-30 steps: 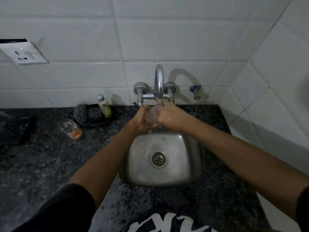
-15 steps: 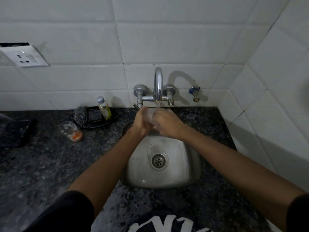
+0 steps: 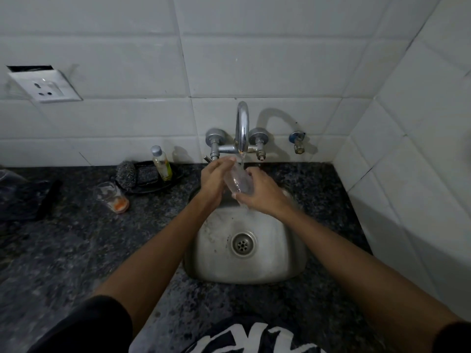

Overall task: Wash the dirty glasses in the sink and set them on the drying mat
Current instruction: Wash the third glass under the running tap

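I see right hand (image 3: 257,193) gripping clear glass (image 3: 238,180) under running tap (image 3: 242,128) above sink (image 3: 244,250); left hand (image 3: 214,183) open, palm flat against it; second dirty glass (image 3: 112,197) on counter (image 3: 76,250), well left.

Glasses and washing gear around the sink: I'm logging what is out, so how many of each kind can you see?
Clear glasses: 2, one held under the tap, one with orange residue on the counter
Soap bottle: 1
Steel scrubber: 1
Black dish under them: 1
Total: 5
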